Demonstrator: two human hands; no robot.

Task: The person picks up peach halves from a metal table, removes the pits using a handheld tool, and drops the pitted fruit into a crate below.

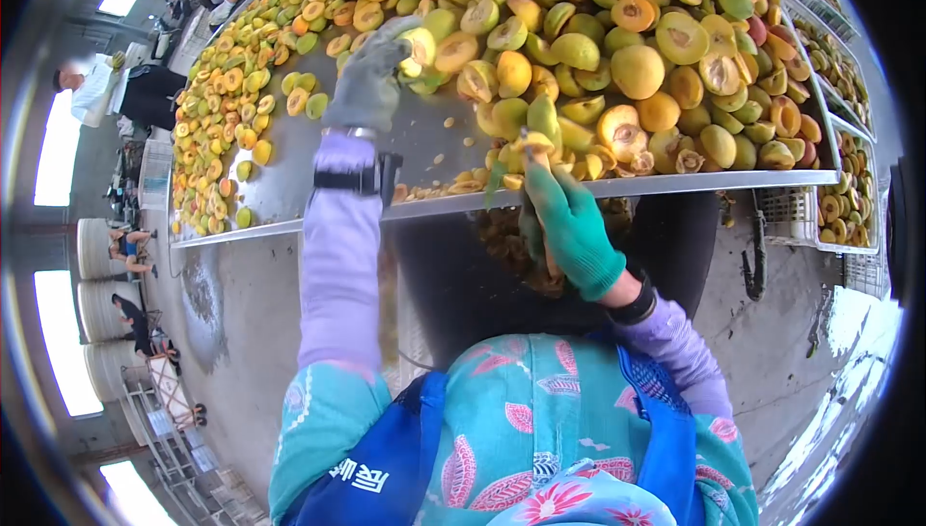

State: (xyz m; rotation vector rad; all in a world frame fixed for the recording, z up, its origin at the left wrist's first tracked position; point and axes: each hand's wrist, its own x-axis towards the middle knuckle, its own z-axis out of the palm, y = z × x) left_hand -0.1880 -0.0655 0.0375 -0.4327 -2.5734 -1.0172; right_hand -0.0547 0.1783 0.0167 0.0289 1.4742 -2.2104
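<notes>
My left hand point(369, 82), in a grey glove, reaches over the metal table and is closed on a yellow-green peach half point(419, 52) at the pile's near side. My right hand point(576, 232), in a green glove, is at the table's front edge. Its fingers are wrapped round a slim pitting tool point(536, 143) with a wood-coloured handle; the glove hides much of it. Cut peaches point(569, 49), yellow, orange and green, are heaped just beyond both hands, some showing hollowed centres.
More peach halves point(227, 131) are spread at the table's left. The metal table point(289, 155) has a raised front rim, with small pale scraps near it. White crates point(849, 188) of peaches stand at right. Two people point(116, 87) are at far left. Dark scraps lie below the front edge.
</notes>
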